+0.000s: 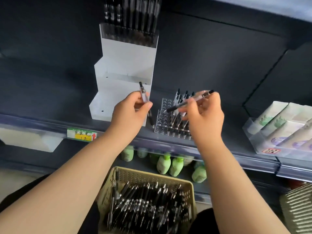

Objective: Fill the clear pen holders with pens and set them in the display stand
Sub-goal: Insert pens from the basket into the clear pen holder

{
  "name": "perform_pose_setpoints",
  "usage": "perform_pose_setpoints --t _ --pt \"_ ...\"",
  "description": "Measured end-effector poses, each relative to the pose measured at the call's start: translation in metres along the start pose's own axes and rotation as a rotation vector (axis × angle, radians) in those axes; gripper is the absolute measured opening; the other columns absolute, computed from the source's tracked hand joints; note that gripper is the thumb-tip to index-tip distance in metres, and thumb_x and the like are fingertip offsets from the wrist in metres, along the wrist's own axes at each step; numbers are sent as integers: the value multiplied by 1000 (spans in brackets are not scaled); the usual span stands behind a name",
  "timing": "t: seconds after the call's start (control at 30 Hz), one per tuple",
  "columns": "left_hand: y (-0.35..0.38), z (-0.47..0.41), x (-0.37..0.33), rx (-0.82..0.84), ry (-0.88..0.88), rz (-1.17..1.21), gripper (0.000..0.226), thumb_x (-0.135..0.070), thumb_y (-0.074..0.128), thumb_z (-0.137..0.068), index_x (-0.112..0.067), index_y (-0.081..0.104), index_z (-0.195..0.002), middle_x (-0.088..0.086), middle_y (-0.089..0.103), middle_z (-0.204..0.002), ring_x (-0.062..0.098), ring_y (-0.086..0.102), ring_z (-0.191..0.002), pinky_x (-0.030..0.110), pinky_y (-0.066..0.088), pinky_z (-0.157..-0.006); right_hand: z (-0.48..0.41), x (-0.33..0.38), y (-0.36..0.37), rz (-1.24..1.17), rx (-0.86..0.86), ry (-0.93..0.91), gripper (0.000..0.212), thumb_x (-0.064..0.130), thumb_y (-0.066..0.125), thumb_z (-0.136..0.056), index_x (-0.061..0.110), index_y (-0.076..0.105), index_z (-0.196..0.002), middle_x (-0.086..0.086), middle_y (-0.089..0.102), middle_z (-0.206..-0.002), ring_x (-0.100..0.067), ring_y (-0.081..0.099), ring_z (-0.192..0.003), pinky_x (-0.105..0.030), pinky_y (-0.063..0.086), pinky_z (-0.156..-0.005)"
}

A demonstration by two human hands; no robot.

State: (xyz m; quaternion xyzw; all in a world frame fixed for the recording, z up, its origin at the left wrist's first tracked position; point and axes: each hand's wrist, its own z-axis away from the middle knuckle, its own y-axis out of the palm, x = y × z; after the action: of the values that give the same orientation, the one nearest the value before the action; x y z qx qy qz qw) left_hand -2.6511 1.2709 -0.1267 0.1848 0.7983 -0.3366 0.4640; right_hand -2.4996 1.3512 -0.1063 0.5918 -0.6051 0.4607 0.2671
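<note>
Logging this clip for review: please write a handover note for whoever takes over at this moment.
Left hand grips a pen upright. Right hand pinches a second pen over the holder on the shelf.
Done: the stand has a filled holder on its top tier. The shelf holder has pens on its right side only.
Left: fill its left holes from the basket, then set it in the stand. The lower tiers hold none.
</note>
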Motion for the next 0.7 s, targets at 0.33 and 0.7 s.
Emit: perform_pose_setpoints --t 0.33,0.7 --pt "37 -50 12 1 149 8 19 -13 64 -84 -15 63 -103 -4 69 -91 7 64 -84 13 46 -78 -64 -7 19 346 25 -225 14 27 60 -88 30 46 -88 22 54 -68 7 56 -69 -7 41 -61" --pt "42 -58 14 59 110 58 22 -9 62 -86 -15 62 -107 -5 68 -96 7 64 -91 17 48 -85 -83 -22 32 577 224 -205 17 26 59 -88 16 60 -100 15 53 -73 -27 59 -90 -46 46 -86"
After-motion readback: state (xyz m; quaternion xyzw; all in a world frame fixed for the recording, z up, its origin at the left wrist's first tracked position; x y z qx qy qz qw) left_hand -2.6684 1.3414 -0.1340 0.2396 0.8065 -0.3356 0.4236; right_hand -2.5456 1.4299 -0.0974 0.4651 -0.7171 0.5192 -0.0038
